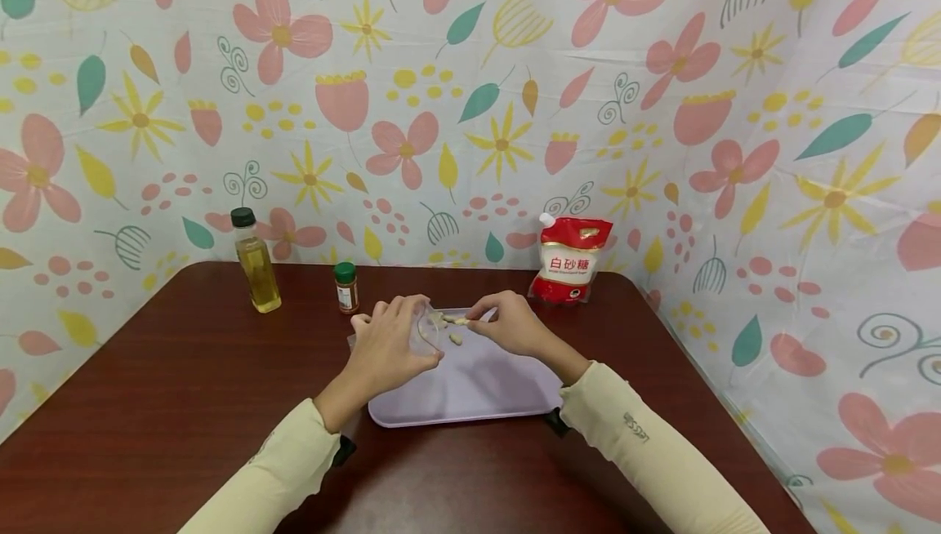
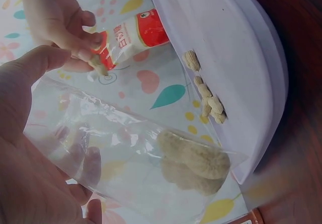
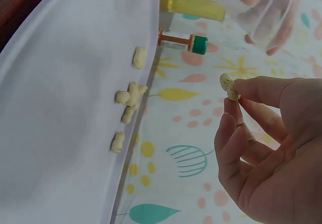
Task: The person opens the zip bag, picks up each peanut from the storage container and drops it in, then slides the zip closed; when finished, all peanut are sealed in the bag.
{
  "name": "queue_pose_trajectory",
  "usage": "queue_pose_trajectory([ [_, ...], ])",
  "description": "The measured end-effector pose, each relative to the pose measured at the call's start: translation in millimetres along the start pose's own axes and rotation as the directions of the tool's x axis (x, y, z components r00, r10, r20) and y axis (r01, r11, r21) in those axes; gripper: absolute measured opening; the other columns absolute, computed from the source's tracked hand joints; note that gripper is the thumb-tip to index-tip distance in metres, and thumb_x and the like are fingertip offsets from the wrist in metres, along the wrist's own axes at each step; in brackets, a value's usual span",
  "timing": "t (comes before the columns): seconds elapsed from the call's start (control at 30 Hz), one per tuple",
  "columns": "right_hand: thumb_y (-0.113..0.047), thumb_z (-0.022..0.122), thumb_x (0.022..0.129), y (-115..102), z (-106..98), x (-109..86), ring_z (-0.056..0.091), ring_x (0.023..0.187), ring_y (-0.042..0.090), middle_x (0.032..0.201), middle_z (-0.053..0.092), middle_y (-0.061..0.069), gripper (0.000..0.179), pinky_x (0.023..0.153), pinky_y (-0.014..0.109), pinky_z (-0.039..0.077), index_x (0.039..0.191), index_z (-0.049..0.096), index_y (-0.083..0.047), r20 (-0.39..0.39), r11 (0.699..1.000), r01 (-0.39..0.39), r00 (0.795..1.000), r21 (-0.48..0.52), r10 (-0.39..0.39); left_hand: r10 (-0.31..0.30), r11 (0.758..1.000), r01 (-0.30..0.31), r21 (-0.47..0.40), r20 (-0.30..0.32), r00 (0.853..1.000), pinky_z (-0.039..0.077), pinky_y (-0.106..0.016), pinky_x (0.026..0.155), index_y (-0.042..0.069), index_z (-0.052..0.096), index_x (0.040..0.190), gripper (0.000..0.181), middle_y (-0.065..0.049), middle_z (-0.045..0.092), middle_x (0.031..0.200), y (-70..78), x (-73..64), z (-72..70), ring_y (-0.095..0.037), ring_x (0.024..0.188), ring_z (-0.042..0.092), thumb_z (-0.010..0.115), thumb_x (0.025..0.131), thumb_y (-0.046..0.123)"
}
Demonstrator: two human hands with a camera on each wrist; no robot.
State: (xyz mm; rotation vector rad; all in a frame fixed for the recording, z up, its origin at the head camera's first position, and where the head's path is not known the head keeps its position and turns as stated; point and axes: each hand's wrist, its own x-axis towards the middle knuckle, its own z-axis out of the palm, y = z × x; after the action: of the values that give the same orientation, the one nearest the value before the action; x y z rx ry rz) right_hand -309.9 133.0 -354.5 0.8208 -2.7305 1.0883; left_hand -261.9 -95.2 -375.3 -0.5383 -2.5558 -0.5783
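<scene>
My left hand (image 1: 393,346) grips a clear plastic container (image 2: 126,143), held tilted above the tray. A few peanuts (image 2: 193,161) lie inside it, toward the end away from the palm. Between thumb and fingertips, my right hand (image 3: 282,143) pinches a single peanut (image 3: 230,86), above the far right part of the tray. Several loose peanuts (image 3: 132,95) rest on the lilac tray (image 1: 470,391) near its far edge, some touching one another.
An oil bottle (image 1: 257,269) with a dark cap stands at the back left of the brown table (image 1: 184,371). A small green-capped jar (image 1: 346,289) is just behind the tray. At the back right stands a red and white sugar pouch (image 1: 569,260). A patterned curtain (image 1: 441,109) borders the table.
</scene>
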Motion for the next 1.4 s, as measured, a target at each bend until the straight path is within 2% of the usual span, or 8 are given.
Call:
queue_pose_trajectory([
  [0.2, -0.013, 0.075, 0.088, -10, -6, -5.1, 0.065, 0.069, 0.024, 0.093, 0.073, 0.003, 0.012, 0.060, 0.031, 0.054, 0.097, 0.078, -0.006, -0.017, 0.999, 0.022, 1.000, 0.049, -0.022, -0.006, 1.000, 0.006, -0.005, 0.006, 1.000, 0.032, -0.053, 0.074, 0.014, 0.053, 0.133, 0.078, -0.006, 0.059, 0.119, -0.5, -0.1, -0.2, -0.031, 0.105, 0.052, 0.084, 0.070, 0.047],
  [0.47, -0.013, 0.075, 0.088, -32, -6, -8.7, 0.064, 0.067, 0.019, 0.091, 0.073, 0.002, 0.008, 0.057, 0.031, 0.053, 0.094, 0.078, -0.008, -0.052, 0.994, 0.078, 0.996, 0.073, -0.074, 0.000, 1.000, 0.000, -0.008, -0.004, 1.000, 0.031, -0.051, 0.072, 0.013, 0.052, 0.133, 0.079, -0.006, 0.059, 0.117, -0.8, -2.3, -0.2, -0.030, 0.101, 0.052, 0.085, 0.069, 0.046],
  [0.7, -0.014, 0.075, 0.088, -46, 0, -8.9, 0.064, 0.072, 0.023, 0.090, 0.073, 0.001, 0.007, 0.058, 0.031, 0.053, 0.093, 0.078, -0.010, -0.037, 0.990, 0.107, 0.994, 0.092, -0.104, 0.008, 1.000, -0.008, -0.002, -0.005, 1.000, 0.030, -0.049, 0.070, 0.013, 0.053, 0.132, 0.080, -0.005, 0.059, 0.115, -0.3, -2.5, 1.6, -0.029, 0.099, 0.052, 0.086, 0.068, 0.047],
  [0.97, -0.012, 0.076, 0.086, -52, 10, -4.4, 0.063, 0.064, 0.020, 0.086, 0.073, -0.002, 0.006, 0.054, 0.029, 0.052, 0.091, 0.078, -0.010, -0.039, 0.983, 0.148, 0.989, 0.106, -0.145, 0.021, 1.000, -0.021, -0.017, -0.009, 1.000, 0.029, -0.048, 0.070, 0.011, 0.052, 0.133, 0.081, -0.006, 0.059, 0.116, 0.1, -2.8, 2.9, -0.028, 0.096, 0.050, 0.087, 0.068, 0.044],
  [1.2, -0.011, 0.076, 0.086, -56, 15, -3.6, 0.063, 0.066, 0.015, 0.089, 0.073, -0.002, 0.005, 0.055, 0.029, 0.052, 0.091, 0.078, -0.010, -0.029, 0.985, 0.131, 0.991, 0.109, -0.129, 0.013, 1.000, -0.013, -0.022, -0.007, 1.000, 0.029, -0.049, 0.070, 0.011, 0.052, 0.133, 0.081, -0.005, 0.060, 0.116, 0.2, -2.9, 3.6, -0.027, 0.096, 0.050, 0.087, 0.068, 0.045],
  [1.4, -0.009, 0.074, 0.087, -52, 14, -2.5, 0.062, 0.058, 0.016, 0.084, 0.073, 0.001, 0.008, 0.053, 0.030, 0.052, 0.093, 0.077, -0.004, -0.046, 0.981, 0.128, 0.991, 0.146, -0.123, 0.015, 1.000, -0.016, -0.023, -0.011, 1.000, 0.028, -0.048, 0.070, 0.011, 0.052, 0.133, 0.080, -0.004, 0.060, 0.115, -0.6, -3.3, 3.2, -0.027, 0.095, 0.050, 0.087, 0.069, 0.043],
])
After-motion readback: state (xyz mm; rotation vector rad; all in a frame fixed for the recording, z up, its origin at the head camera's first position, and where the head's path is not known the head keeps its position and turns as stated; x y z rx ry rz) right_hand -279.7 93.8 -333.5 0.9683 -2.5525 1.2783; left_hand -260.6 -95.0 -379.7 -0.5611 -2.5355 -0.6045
